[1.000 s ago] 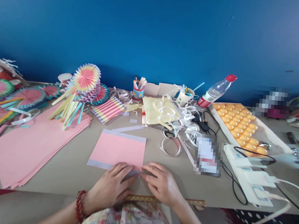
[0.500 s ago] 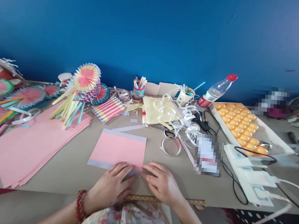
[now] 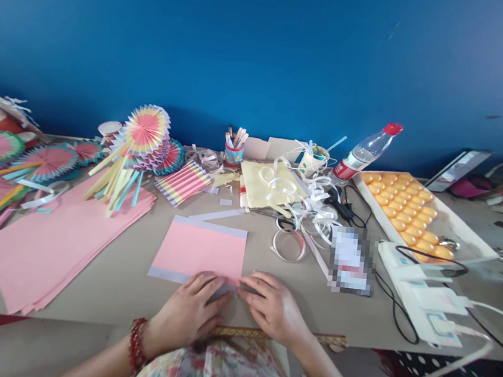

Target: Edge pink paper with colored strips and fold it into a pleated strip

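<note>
A pink sheet of paper (image 3: pixel 202 252) lies flat on the table, with pale purple strips along its far and near edges. My left hand (image 3: pixel 191 308), a red bead bracelet at the wrist, rests over the right part of the near strip (image 3: pixel 168 274), fingers stretched out. From the other side my right hand (image 3: pixel 272 308) reaches the sheet's near right corner, its fingers extended and the tips touching the edge. The fingertips of both hands almost meet there and hide that corner. A loose purple strip (image 3: pixel 217 215) lies just beyond the sheet.
Left are a stack of pink paper (image 3: pixel 65 247), paper rosettes (image 3: pixel 147 132) and a pleated paper (image 3: pixel 182 183). Behind stand a pen cup (image 3: pixel 234 154) and tangled white strips (image 3: pixel 317 201). Rightward are a bottle (image 3: pixel 363 155), a blurred phone (image 3: pixel 351 262), a tray (image 3: pixel 475 242) and a power strip (image 3: pixel 420 296).
The view has shifted very slightly. Both hands keep almost the same place on the near edge of the pink sheet.
</note>
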The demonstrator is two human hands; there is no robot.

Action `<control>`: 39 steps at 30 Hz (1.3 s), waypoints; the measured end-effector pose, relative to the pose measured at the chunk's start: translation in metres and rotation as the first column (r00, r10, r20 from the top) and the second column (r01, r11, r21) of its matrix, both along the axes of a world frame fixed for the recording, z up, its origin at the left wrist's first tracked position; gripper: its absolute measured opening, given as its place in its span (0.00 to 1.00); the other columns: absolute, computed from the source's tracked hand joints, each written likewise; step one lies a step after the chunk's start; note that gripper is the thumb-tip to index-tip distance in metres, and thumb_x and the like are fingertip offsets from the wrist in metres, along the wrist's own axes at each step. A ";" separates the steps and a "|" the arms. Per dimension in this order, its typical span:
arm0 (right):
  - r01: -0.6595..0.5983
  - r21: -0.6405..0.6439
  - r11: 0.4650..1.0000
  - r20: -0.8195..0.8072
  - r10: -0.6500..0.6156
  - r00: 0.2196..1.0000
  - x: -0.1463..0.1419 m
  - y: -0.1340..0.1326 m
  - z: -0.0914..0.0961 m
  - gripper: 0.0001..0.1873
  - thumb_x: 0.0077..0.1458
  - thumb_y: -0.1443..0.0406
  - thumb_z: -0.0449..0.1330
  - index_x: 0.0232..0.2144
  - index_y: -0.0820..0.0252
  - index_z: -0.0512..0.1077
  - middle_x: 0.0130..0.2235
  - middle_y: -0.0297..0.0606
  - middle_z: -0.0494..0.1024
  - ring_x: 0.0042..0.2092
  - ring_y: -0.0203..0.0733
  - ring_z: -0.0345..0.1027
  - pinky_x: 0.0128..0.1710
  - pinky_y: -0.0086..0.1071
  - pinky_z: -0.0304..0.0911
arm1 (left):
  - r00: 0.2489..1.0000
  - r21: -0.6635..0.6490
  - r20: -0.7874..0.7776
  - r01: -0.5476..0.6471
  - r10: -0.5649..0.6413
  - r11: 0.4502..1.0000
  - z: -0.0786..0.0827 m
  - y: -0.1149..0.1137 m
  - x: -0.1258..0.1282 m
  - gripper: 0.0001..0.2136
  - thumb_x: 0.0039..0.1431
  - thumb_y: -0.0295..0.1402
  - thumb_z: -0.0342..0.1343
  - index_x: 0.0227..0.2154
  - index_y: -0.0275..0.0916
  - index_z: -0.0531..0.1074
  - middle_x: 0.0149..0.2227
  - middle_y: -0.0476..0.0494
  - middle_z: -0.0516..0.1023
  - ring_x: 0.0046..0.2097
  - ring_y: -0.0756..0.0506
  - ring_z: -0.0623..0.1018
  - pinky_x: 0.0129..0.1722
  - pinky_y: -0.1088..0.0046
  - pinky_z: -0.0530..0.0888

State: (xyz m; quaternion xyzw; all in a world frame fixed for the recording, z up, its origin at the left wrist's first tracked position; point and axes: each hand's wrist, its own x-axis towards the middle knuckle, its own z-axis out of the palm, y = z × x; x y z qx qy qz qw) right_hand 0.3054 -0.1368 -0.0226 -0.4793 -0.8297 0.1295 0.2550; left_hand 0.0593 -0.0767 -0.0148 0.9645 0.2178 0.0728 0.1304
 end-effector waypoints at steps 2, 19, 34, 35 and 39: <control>0.005 0.000 1.000 0.011 -0.005 1.000 -0.001 -0.001 0.000 0.16 0.58 0.72 0.53 0.45 0.59 0.76 0.51 0.41 0.77 0.53 0.47 0.66 0.51 0.41 0.68 | 1.000 -0.005 -0.006 0.000 0.000 1.000 0.000 0.000 0.000 0.22 0.61 0.34 0.57 0.58 0.43 0.64 0.59 0.41 0.65 0.58 0.38 0.65 0.57 0.55 0.67; -0.167 -0.012 0.986 0.122 0.167 0.978 0.010 -0.002 0.013 0.19 0.55 0.69 0.54 0.48 0.57 0.75 0.52 0.45 0.75 0.58 0.51 0.62 0.58 0.51 0.60 | 1.000 -0.003 -0.005 0.001 -0.001 1.000 0.003 0.001 0.001 0.21 0.61 0.33 0.57 0.57 0.43 0.65 0.58 0.41 0.66 0.57 0.38 0.65 0.58 0.56 0.67; -0.046 0.018 0.999 0.052 0.045 0.998 0.000 -0.004 0.012 0.20 0.58 0.72 0.50 0.51 0.62 0.73 0.52 0.45 0.75 0.56 0.47 0.64 0.56 0.44 0.64 | 1.000 0.011 0.023 -0.002 0.002 1.000 -0.001 0.000 0.000 0.21 0.60 0.33 0.58 0.56 0.42 0.66 0.59 0.41 0.65 0.57 0.38 0.65 0.58 0.56 0.66; -0.055 0.018 0.998 0.067 0.053 0.996 0.000 -0.005 0.012 0.19 0.58 0.71 0.51 0.50 0.61 0.73 0.53 0.45 0.75 0.56 0.48 0.64 0.56 0.45 0.64 | 1.000 0.011 0.023 -0.001 0.001 1.000 -0.001 0.000 0.000 0.22 0.60 0.33 0.58 0.57 0.42 0.66 0.59 0.41 0.65 0.58 0.38 0.65 0.58 0.56 0.67; -0.042 0.020 0.999 0.142 0.039 0.989 0.000 -0.006 0.013 0.14 0.60 0.69 0.54 0.44 0.57 0.76 0.53 0.42 0.75 0.56 0.49 0.64 0.55 0.45 0.65 | 1.000 0.005 0.025 -0.001 0.001 1.000 0.001 -0.001 0.000 0.21 0.60 0.32 0.58 0.56 0.42 0.66 0.58 0.41 0.65 0.57 0.39 0.65 0.57 0.56 0.67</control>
